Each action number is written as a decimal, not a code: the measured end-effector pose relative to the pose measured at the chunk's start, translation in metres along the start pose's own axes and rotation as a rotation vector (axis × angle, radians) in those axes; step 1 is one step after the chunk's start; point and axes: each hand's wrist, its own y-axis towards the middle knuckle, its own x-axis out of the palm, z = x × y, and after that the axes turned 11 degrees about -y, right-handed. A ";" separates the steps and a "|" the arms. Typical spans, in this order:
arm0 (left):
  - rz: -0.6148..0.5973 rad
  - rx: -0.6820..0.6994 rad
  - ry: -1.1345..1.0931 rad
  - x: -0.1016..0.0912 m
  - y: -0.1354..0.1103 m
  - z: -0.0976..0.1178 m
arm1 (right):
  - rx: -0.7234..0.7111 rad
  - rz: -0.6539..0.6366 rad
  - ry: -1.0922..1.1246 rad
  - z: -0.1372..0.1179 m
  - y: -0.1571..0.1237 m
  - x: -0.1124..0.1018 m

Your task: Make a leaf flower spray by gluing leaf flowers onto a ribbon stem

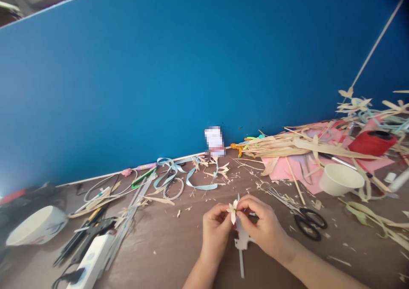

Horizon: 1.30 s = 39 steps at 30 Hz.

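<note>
A small cream flower [234,212] with pointed petals, made of what looks like dried husk, is pinched between my two hands above the table. My left hand [215,227] grips its left side with thumb and fingertips closed. From the other side, my right hand [260,221] closes thumb and fingers at the right petals. Beneath the hands lies a white tool that looks like a glue gun [243,240], partly covered by my right hand. A translucent glue stick [241,264] juts from its near end. Black-handled scissors [309,224] rest to the right of my right hand.
Dried husk strips [281,146], pink paper [297,171], a red spool [372,144] and a white paper cup [341,179] crowd the right. Leftward are blue ribbon [201,186], a power strip [94,259] and a white bowl [38,226]. A blue partition [179,76] stands behind.
</note>
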 end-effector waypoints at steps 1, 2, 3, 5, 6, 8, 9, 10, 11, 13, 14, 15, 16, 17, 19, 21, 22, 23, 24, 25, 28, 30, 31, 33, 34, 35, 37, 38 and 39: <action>-0.003 -0.022 0.000 -0.001 0.000 0.000 | -0.003 -0.004 0.000 0.000 0.000 0.000; -0.006 -0.039 0.006 -0.002 0.001 0.000 | -0.005 -0.006 -0.001 0.001 0.000 0.000; -0.008 -0.046 0.019 -0.002 0.001 0.001 | -0.008 -0.010 -0.002 0.001 0.000 -0.001; -0.009 -0.030 0.061 -0.004 0.002 0.002 | -0.013 -0.016 -0.002 0.001 -0.001 -0.001; -0.009 -0.002 0.087 -0.004 0.002 0.003 | -0.015 -0.021 -0.002 0.001 -0.001 -0.002; -0.011 0.085 0.148 -0.005 0.003 0.004 | -0.021 -0.036 -0.004 0.000 -0.002 -0.003; -0.011 0.132 0.174 -0.005 0.003 0.005 | -0.024 -0.041 -0.006 -0.001 -0.002 -0.004; -0.011 0.172 0.195 -0.005 0.003 0.006 | -0.029 -0.044 -0.009 -0.001 -0.003 -0.004; -0.012 0.202 0.209 -0.005 0.003 0.007 | -0.034 -0.046 -0.014 -0.002 -0.003 -0.005; -0.015 0.227 0.220 -0.004 0.003 0.008 | -0.042 -0.041 -0.029 -0.002 -0.003 -0.005; -0.020 0.232 0.222 -0.004 0.003 0.008 | -0.049 -0.038 -0.036 -0.001 -0.003 -0.004; -0.025 0.241 0.223 -0.004 0.003 0.008 | -0.058 -0.034 -0.043 0.000 -0.003 -0.004; -0.027 0.253 0.222 -0.004 0.003 0.008 | -0.069 -0.027 -0.049 0.001 -0.003 -0.003; -0.025 0.265 0.218 -0.003 0.003 0.008 | -0.081 -0.020 -0.056 0.001 -0.003 -0.002; -0.007 0.278 0.203 -0.003 0.002 0.008 | -0.106 -0.007 -0.070 0.003 -0.002 -0.001; 0.011 0.262 0.183 -0.003 0.002 0.007 | -0.122 0.003 -0.087 0.004 -0.002 -0.001; 0.013 0.245 0.176 -0.003 0.002 0.007 | -0.127 0.008 -0.096 0.005 -0.003 -0.001; 0.011 0.227 0.172 -0.003 0.002 0.007 | -0.130 0.012 -0.105 0.005 -0.003 -0.001; 0.006 0.211 0.170 -0.003 0.002 0.007 | -0.133 0.018 -0.112 0.006 -0.003 -0.001; 0.001 0.199 0.169 -0.002 0.002 0.007 | -0.134 0.021 -0.119 0.006 -0.003 -0.001; -0.005 0.182 0.174 -0.001 0.002 0.008 | -0.137 0.027 -0.132 0.006 -0.003 -0.001; -0.007 0.180 0.180 0.000 0.002 0.009 | -0.141 0.031 -0.141 0.005 -0.003 -0.001; -0.009 0.183 0.188 0.000 0.002 0.010 | -0.143 0.033 -0.144 0.005 -0.003 -0.002; -0.019 0.195 0.214 0.001 0.001 0.012 | -0.147 0.038 -0.147 0.004 -0.003 -0.002; -0.022 0.202 0.227 0.001 0.001 0.013 | -0.148 0.040 -0.146 0.004 -0.003 -0.002; -0.025 0.209 0.237 0.001 0.001 0.013 | -0.149 0.042 -0.145 0.004 -0.003 -0.002; -0.028 0.212 0.245 0.001 0.001 0.012 | -0.151 0.042 -0.146 0.004 -0.003 -0.002; -0.029 0.210 0.244 0.001 0.001 0.012 | -0.151 0.039 -0.147 0.005 -0.003 -0.002; -0.029 0.205 0.241 0.001 0.001 0.011 | -0.151 0.034 -0.149 0.005 -0.003 -0.002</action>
